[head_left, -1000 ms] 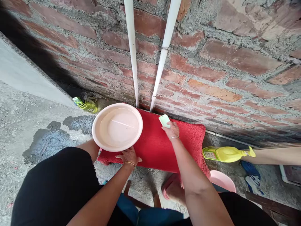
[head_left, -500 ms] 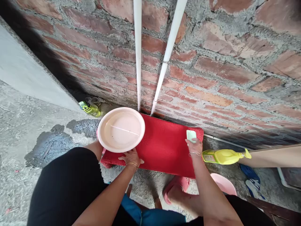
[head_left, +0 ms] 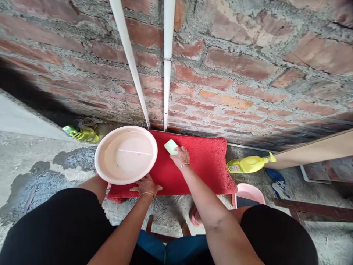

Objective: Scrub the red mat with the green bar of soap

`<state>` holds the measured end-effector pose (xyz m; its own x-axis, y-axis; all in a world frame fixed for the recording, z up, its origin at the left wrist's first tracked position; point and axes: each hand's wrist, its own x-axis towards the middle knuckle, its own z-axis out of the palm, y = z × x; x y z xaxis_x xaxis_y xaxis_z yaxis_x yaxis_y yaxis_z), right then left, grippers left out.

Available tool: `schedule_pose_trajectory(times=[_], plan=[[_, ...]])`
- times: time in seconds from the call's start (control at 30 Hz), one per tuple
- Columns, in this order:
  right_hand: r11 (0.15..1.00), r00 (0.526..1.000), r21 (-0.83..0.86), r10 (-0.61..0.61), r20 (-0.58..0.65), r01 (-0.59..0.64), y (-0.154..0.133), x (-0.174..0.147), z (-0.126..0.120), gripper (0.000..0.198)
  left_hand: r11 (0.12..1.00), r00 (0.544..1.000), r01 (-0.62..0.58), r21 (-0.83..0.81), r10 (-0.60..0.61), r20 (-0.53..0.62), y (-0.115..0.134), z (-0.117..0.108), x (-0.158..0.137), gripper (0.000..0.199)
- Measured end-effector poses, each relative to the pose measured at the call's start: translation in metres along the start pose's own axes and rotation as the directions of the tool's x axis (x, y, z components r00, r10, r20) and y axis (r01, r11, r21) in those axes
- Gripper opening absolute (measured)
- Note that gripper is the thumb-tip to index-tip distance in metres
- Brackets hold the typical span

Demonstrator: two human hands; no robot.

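A thick red mat [head_left: 201, 162] with a shaggy pile lies over a low support against the wall. My right hand [head_left: 181, 157] is closed on a pale green scrub brush [head_left: 171, 147], which rests on the mat just right of the basin. Its underside is hidden. My left hand [head_left: 146, 185] lies flat on the mat's near edge with fingers spread, its fingertips by the rim of a pale pink basin [head_left: 98, 162]. That basin stands on the mat's left end and holds some clear water.
A yellow pump bottle [head_left: 248, 164] lies at the mat's right end. Behind it leans a board [head_left: 311, 151]. A smaller pink basin [head_left: 250, 191] with something dark inside sits on the floor. At left is a yellow-green bottle [head_left: 85, 135]. Two white pipes [head_left: 167, 81] run down the brick wall.
My right hand has slid the brush left across the mat, from the right end to near the basin. My left hand stays at the near edge. The view has turned to the right.
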<state>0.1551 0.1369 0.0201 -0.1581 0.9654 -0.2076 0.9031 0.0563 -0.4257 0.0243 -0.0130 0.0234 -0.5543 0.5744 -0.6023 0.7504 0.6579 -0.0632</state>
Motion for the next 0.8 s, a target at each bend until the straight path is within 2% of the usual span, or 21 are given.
schedule_pose_trajectory(times=[0.1,0.17,0.23,0.3,0.37,0.4,0.43,0.5,0.57,0.63,0.7,0.8], plan=[[0.994,0.988,-0.003,0.107,-0.108,-0.108,0.069,-0.004,-0.032,0.038,1.0,1.0,0.003,0.008,-0.003,-0.003,0.001,-0.003,-0.002,0.116],[0.975,0.956,0.035,0.223,-0.191,-0.22,0.121,-0.012,-0.055,0.038,1.0,1.0,0.006,0.01,-0.006,-0.007,0.001,-0.004,-0.003,0.118],[0.92,0.886,0.098,0.392,-0.249,-0.38,0.169,-0.024,-0.078,0.038,1.0,1.0,0.009,0.007,-0.009,-0.01,0.0,-0.004,-0.003,0.12],[0.831,0.781,0.153,0.556,-0.285,-0.536,0.206,-0.039,-0.096,0.039,1.0,1.0,0.004,0.005,-0.004,-0.01,0.0,-0.002,-0.001,0.121],[0.759,0.694,0.185,0.648,-0.315,-0.625,0.226,-0.052,-0.106,0.039,1.0,1.0,0.003,0.013,-0.003,-0.023,0.001,0.0,0.0,0.122],[0.743,0.672,0.194,0.665,-0.327,-0.641,0.228,-0.055,-0.106,0.04,1.0,0.999,0.004,0.019,-0.003,-0.032,0.001,0.002,0.0,0.122],[0.743,0.667,0.202,0.664,-0.338,-0.638,0.224,-0.058,-0.103,0.04,1.0,0.999,0.006,0.024,-0.005,-0.042,0.001,0.003,0.0,0.122],[0.797,0.714,0.215,0.602,-0.356,-0.565,0.2,-0.057,-0.087,0.041,0.999,0.998,0.012,0.029,-0.01,-0.062,0.002,0.004,-0.001,0.119],[0.894,0.815,0.219,0.446,-0.37,-0.39,0.157,-0.052,-0.061,0.04,1.0,0.998,0.011,0.024,-0.01,-0.066,0.002,0.004,-0.002,0.116],[0.967,0.909,0.194,0.228,-0.348,-0.168,0.103,-0.049,-0.029,0.038,1.0,0.998,0.008,0.012,-0.008,-0.055,0.001,0.003,-0.002,0.114],[0.991,0.964,0.136,0.05,-0.26,-0.014,0.048,-0.05,0.0,0.035,1.0,0.999,0.007,0.007,-0.007,-0.041,0.001,0.003,-0.001,0.115],[0.996,0.994,0.029,-0.082,-0.077,0.084,-0.012,-0.054,0.025,0.035,1.0,1.0,0.0,0.012,0.001,-0.024,-0.001,0.004,0.002,0.116]])
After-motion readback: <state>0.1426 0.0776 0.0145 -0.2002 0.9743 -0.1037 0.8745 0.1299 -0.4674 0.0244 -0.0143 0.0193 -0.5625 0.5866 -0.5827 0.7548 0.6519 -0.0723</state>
